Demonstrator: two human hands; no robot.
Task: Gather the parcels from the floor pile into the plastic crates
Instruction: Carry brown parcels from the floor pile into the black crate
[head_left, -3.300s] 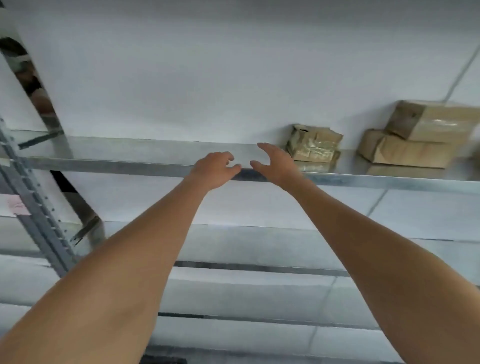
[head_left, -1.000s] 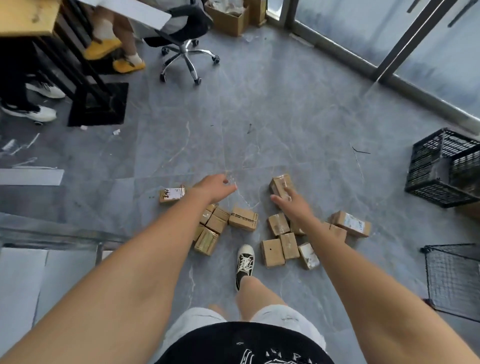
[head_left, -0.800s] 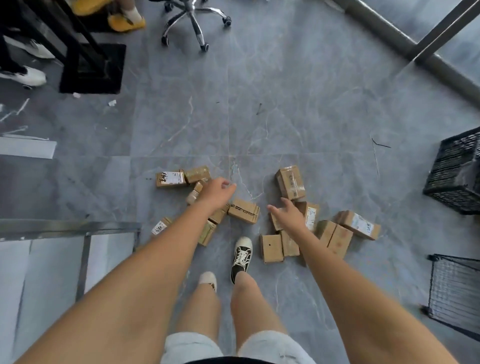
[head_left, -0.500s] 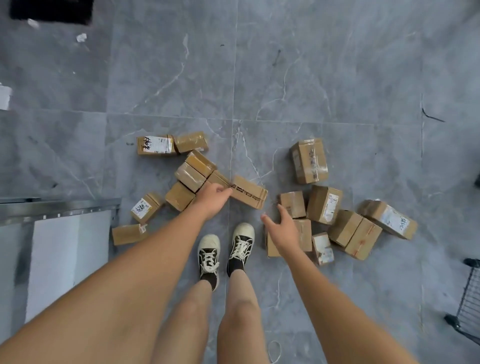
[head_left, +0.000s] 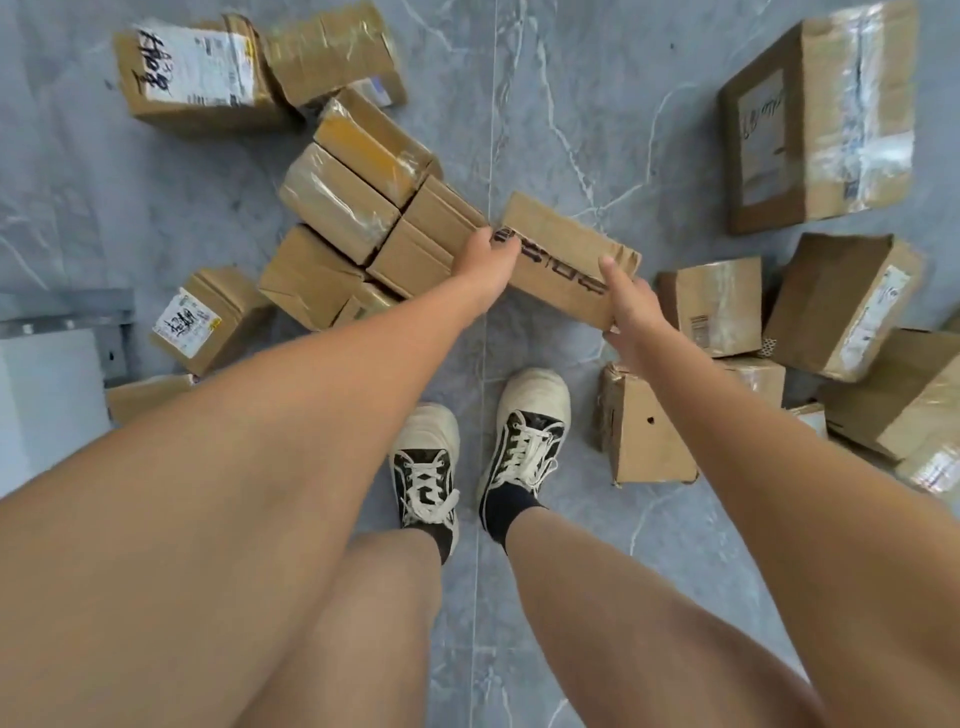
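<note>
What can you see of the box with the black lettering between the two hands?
The box with black lettering is a long brown cardboard parcel, creased and torn at its right end. It lies slanted just ahead of the shoes. The left hand grips its left end, the right hand its right end.

Grey marble-tile floor (head_left: 597, 114); taped cardboard parcels (head_left: 197, 73) scattered, sneakers (head_left: 426, 467) standing.
</note>
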